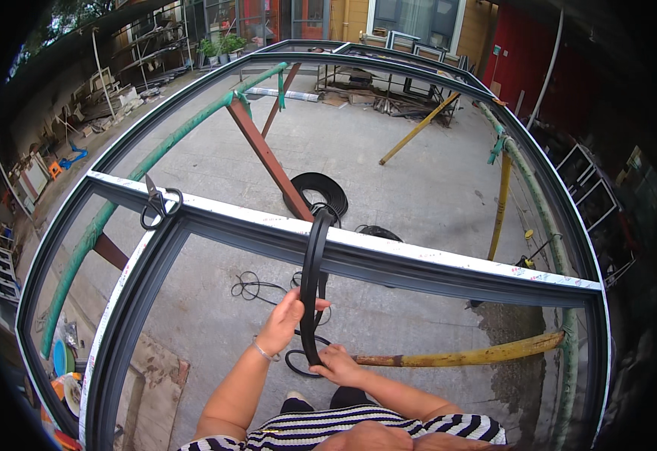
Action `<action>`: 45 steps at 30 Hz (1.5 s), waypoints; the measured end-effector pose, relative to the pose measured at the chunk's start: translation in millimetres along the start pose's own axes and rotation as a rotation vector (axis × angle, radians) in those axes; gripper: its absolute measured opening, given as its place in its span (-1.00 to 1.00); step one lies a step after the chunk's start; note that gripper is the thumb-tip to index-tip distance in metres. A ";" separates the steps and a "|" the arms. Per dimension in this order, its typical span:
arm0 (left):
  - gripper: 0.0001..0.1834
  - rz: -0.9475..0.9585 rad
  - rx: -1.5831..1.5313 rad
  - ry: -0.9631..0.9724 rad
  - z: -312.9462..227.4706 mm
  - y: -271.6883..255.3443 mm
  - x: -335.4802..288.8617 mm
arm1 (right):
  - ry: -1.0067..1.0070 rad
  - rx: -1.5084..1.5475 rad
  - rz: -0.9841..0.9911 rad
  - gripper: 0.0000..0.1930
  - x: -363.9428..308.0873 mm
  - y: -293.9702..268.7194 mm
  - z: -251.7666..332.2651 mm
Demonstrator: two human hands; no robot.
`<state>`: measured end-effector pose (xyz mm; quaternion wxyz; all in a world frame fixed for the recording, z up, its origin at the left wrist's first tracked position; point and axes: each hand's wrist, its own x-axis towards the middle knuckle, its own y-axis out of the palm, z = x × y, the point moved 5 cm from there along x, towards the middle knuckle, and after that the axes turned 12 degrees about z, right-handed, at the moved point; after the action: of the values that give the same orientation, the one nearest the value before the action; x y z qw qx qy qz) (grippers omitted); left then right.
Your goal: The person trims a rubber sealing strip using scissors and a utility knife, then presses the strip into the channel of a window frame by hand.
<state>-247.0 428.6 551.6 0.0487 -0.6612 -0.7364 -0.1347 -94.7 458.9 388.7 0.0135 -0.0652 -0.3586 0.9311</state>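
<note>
A bundle of flat black rubber sealing strip hangs over the white-filmed crossbar of a large dark metal window frame. My left hand is closed around the strip below the bar, its fingertips showing on the strip's right side. Lower down, my right hand grips the same strip near its bottom bend. Thin black loops of strip dangle or lie below the hands. Black-handled scissors rest at the left joint of the crossbar, away from both hands.
Green-wrapped poles support the frame, with red-brown legs and yellow legs beneath. A black coil lies on the concrete floor beyond the crossbar. Potted plants and stacked scrap stand at the back.
</note>
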 end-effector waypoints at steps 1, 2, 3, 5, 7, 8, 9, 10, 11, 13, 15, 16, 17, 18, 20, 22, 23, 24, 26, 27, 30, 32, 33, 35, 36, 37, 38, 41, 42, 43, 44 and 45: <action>-0.42 0.010 0.005 -0.006 -7.6 -0.4 9.5 | 0.001 0.007 -0.010 -0.65 2.4 0.3 -10.8; -0.50 0.054 0.070 -0.128 -5.2 -2.2 14.6 | 0.021 -0.056 0.112 -0.63 6.7 9.9 -21.5; -0.59 0.090 0.119 -0.257 -1.4 7.3 9.7 | 0.047 -0.113 0.252 -0.61 -7.0 21.5 -22.3; -0.72 0.065 0.108 -0.234 1.9 9.2 -3.2 | 0.069 -0.188 0.366 -0.52 1.7 -8.4 -16.3; -0.82 0.009 0.296 -0.251 28.2 -9.1 -26.6 | -0.173 0.631 0.048 -0.44 18.3 -43.0 -32.4; -0.82 -0.043 0.316 -0.305 53.3 -23.9 -54.2 | -0.169 0.784 0.038 -0.40 25.2 -66.8 -14.0; -0.82 -0.090 0.336 -0.357 68.4 -36.4 -78.6 | -0.159 0.935 0.022 -0.36 32.6 -102.5 11.1; -0.79 -0.051 0.583 -0.393 63.4 -39.5 -92.0 | -0.233 0.956 0.017 -0.32 37.3 -127.7 31.5; -0.79 -0.060 0.583 -0.404 69.3 -44.4 -110.7 | -0.309 0.974 0.013 -0.27 41.8 -149.5 50.3; -0.84 0.014 1.014 -0.595 108.7 -59.1 -167.3 | -0.384 1.047 0.073 -0.19 60.1 -168.8 80.8; -0.79 0.005 0.976 -0.861 155.0 -77.1 -232.8 | -0.436 1.107 0.127 -0.17 81.7 -168.9 99.4; -0.79 -0.016 0.974 -0.874 168.7 -80.9 -263.2 | -0.464 1.156 0.151 -0.16 89.2 -171.2 116.7; -0.76 -0.073 0.976 -1.011 181.4 -87.6 -296.0 | -0.493 1.205 0.175 -0.16 96.9 -171.6 133.2; -0.73 -0.125 0.974 -1.144 179.2 -88.5 -311.2 | -0.500 1.269 0.142 -0.27 103.4 -173.0 143.1; -0.74 -0.293 1.042 -1.077 166.9 -98.6 -320.8 | -0.404 1.266 0.208 -0.38 119.1 -160.7 151.1; -0.74 -0.555 0.968 -0.817 134.3 -111.6 -293.7 | -0.311 1.135 0.233 -0.60 130.7 -136.5 143.0; -0.74 -0.663 0.822 -0.639 108.2 -118.8 -264.9 | -0.360 1.083 0.260 -0.61 134.1 -119.8 135.7; -0.69 -0.633 0.703 -0.610 56.5 -107.2 -200.6 | -0.339 0.958 0.224 -0.62 139.8 -101.9 108.2; -0.56 -0.608 0.479 -0.407 8.3 -101.2 -143.0 | -0.275 0.698 0.268 -0.64 142.3 -58.9 90.5; -0.54 -0.513 0.466 -0.352 -9.6 -94.2 -111.0 | -0.213 0.562 0.307 -0.64 140.1 -40.6 83.6; -0.45 -0.261 0.366 -0.281 -47.1 -43.8 -24.9 | -0.156 0.099 0.489 -0.58 121.5 10.8 57.7; -0.58 -0.249 0.398 -0.382 -39.9 -33.5 -11.1 | -0.162 0.076 0.508 -0.56 117.8 19.5 41.7; -0.63 -0.261 0.329 -0.423 -25.9 -33.0 -19.5 | -0.090 0.142 0.631 -0.46 111.3 11.7 40.6; -0.67 -0.307 0.284 -0.346 -20.6 -26.8 -32.4 | -0.174 0.315 0.636 -0.21 102.8 -7.2 28.1; -0.67 -0.353 0.302 -0.341 -8.9 -34.3 -50.5 | -0.333 0.423 0.522 -0.09 98.2 -19.3 23.1; -0.67 -0.417 0.319 -0.335 0.2 -40.5 -71.8 | -0.287 0.603 0.677 0.02 93.4 -58.9 51.6; -0.71 -0.388 0.359 -0.386 5.3 -40.7 -82.9 | -0.267 0.716 0.611 -0.01 90.9 -87.6 61.4; -0.78 -0.314 0.318 -0.555 64.8 -30.8 -135.1 | -0.469 1.015 0.440 -0.09 114.4 -125.9 103.6; -0.78 -0.298 0.345 -0.637 82.7 -26.3 -146.3 | -0.484 1.068 0.369 -0.22 126.0 -134.1 115.5; -0.79 -0.286 0.372 -0.717 100.0 -22.1 -157.3 | -0.500 1.119 0.302 -0.34 136.2 -139.1 124.2; -0.78 -0.345 0.306 -0.752 117.4 -19.8 -168.5 | -0.502 1.114 0.328 -0.34 142.6 -137.1 130.2; -0.78 -0.368 0.302 -0.747 119.8 -21.8 -173.7 | -0.413 1.110 0.294 -0.47 151.9 -133.6 131.7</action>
<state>-234.8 291.3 390.4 -0.1496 -0.5080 -0.8203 0.2162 -265.4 481.3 557.9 -0.1533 0.0847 0.1979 0.9645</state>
